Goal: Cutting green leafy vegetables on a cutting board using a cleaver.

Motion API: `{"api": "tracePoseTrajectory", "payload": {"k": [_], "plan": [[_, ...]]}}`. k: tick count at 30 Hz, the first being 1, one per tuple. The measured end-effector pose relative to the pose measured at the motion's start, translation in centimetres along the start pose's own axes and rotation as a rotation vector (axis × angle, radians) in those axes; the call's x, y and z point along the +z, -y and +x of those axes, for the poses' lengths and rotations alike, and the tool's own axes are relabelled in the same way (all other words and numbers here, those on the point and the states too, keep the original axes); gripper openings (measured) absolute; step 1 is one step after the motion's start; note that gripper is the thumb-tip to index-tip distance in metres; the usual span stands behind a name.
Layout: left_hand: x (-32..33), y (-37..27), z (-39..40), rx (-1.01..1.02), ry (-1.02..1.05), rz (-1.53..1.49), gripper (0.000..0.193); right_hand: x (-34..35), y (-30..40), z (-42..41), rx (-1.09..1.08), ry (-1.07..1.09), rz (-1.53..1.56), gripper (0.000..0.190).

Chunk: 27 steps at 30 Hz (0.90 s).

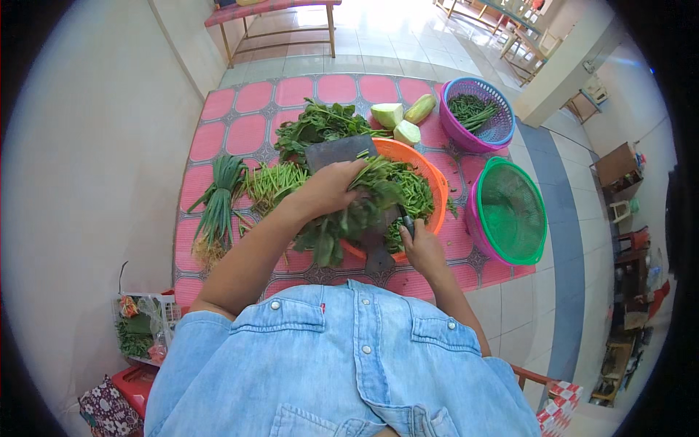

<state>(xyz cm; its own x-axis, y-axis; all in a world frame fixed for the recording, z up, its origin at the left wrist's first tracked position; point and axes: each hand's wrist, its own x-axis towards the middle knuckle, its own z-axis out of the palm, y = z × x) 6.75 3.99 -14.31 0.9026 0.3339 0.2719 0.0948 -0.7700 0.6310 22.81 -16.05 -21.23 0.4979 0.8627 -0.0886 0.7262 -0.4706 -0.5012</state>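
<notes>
My left hand (pixel 338 185) grips a bunch of leafy greens (pixel 377 191) above a dark cutting board (pixel 338 153), which lies across an orange plastic basket (pixel 438 185). My right hand (pixel 423 246) holds a knife by its black handle (pixel 407 219); the greens partly hide its blade. Cut greens (pixel 418 191) lie in the orange basket. More leafy greens (pixel 317 125) rest behind the board, and a pile of green stems (pixel 276 183) lies to its left. Farther left is a bundle of spring onions (pixel 221 191) with roots.
Pale green gourd pieces (pixel 387 114) lie at the back of the pink patterned table (pixel 251 134). At the right stand a blue colander (pixel 505 123) with long green beans, inside a pink one, and a green colander (pixel 538 218). A white crate (pixel 169 311) with vegetables is at the lower left.
</notes>
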Motion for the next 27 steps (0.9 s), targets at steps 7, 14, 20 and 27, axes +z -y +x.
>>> {"api": "tracePoseTrajectory", "payload": {"k": [7,14,20,27], "plan": [[5.6,2.6,0.8,-0.185,-0.069,0.308,0.026,-1.3,0.3,-0.5,0.060,-0.114,0.210,0.035],[7.7,1.9,0.7,-0.127,-0.107,0.798,0.025,-1.5,4.2,-0.9,-0.066,-0.162,0.022,0.032],[7.5,1.6,0.6,-0.131,-0.172,0.571,0.047,-0.3,2.4,-0.2,-0.026,-0.053,-0.157,0.031],[7.2,3.5,0.3,-0.129,-0.252,0.353,0.038,-0.5,3.2,-0.3,-0.094,-0.085,-0.075,0.033]]}}
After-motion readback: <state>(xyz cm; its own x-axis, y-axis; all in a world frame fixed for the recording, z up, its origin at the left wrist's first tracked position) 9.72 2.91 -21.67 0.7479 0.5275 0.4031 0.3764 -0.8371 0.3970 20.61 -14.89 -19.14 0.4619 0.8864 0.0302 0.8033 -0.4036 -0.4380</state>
